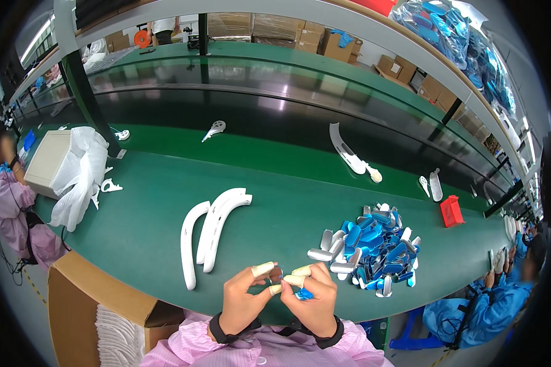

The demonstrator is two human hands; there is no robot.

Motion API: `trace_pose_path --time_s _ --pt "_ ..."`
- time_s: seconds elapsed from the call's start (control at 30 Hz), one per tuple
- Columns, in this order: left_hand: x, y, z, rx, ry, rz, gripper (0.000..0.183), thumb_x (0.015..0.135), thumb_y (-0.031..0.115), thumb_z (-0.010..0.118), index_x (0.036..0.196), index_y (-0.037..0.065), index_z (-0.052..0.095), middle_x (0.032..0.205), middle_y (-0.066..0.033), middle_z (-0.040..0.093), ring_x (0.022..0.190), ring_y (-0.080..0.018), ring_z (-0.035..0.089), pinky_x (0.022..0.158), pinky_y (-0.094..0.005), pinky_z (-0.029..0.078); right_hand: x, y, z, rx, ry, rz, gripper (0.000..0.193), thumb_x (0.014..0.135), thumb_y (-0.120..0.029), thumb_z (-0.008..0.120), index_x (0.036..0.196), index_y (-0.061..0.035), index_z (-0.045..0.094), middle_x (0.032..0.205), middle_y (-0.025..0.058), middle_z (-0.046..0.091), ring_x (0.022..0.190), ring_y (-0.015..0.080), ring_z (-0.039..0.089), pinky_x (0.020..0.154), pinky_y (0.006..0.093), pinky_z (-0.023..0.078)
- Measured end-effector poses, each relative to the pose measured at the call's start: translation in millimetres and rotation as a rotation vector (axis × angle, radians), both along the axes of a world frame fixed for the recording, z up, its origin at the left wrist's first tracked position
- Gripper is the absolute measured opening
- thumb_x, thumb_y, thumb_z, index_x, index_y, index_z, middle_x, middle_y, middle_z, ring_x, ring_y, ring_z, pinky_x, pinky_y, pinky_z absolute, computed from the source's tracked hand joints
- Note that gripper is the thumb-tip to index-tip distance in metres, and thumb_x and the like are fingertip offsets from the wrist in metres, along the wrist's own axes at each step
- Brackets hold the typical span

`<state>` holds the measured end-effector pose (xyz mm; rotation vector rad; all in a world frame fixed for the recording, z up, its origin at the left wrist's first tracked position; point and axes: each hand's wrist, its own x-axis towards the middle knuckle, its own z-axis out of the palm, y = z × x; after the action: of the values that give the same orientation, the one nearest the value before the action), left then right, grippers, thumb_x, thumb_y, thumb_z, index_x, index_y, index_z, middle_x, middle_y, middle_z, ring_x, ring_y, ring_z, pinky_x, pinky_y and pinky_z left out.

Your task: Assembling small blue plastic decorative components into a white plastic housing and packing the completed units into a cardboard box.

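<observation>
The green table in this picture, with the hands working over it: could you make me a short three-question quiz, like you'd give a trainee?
1. How many curved white parts lie grouped on the green table? A) two B) three C) five
2. True or false: the red bin stands to the right of the pile of blue and silver pieces.
3. Fill in the blank: the fingertip covers on the right hand are pale ____.

Key: 1. B; 2. True; 3. yellow.
</observation>
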<state>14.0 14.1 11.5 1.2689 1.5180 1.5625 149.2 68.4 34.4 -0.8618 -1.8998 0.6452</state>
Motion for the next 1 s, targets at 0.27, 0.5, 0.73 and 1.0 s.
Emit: trace_pose_path --time_s 0.27,0.5,0.73,1.0 --pt "-1 2 -3 -0.078 -0.212 -0.201 0.034 0.08 0.001 0.071 0.113 -0.001 0.062 0.107 -0.0116 0.067 0.096 -0.0194 0.066 0.082 -0.0303 0.054 9 18 -21 -0.283 0.156 0.083 0.014 0.064 0.002 0.068 0.075 -0.0013 0.059 0.074 0.007 0.057 0.07 0.0174 0.054 0.062 0.0281 0.043" --pt "-9 0 1 -0.153 -0.495 -0.262 0.021 0.089 -0.002 0.06 0.109 -0.007 0.061 0.11 -0.0149 0.065 0.102 -0.0213 0.064 0.083 -0.0278 0.052 61 39 -23 -0.037 0.053 -0.376 0.019 0.059 0.006 0.065 0.073 -0.003 0.057 0.078 0.0062 0.055 0.072 0.0201 0.054 0.067 0.0305 0.044" --pt "-10 1 -7 -0.126 -0.223 -0.237 0.019 0.088 0.001 0.062 0.106 -0.006 0.064 0.104 -0.0114 0.067 0.091 -0.0161 0.065 0.079 -0.0269 0.052 83 20 -34 0.124 -0.732 0.093 0.029 0.065 -0.008 0.076 0.092 -0.0048 0.067 0.096 0.0094 0.06 0.088 0.0305 0.057 0.078 0.0393 0.044" --pt "-6 -4 -7 -0.217 -0.342 -0.42 0.016 0.089 0.009 0.066 0.1 -0.001 0.069 0.089 -0.0058 0.069 0.08 -0.0074 0.064 0.061 -0.0215 0.049 32 30 14 -0.31 -0.097 0.405 0.031 0.078 -0.011 0.075 0.106 -0.0021 0.064 0.094 0.0081 0.065 0.085 0.0183 0.062 0.075 0.028 0.048"
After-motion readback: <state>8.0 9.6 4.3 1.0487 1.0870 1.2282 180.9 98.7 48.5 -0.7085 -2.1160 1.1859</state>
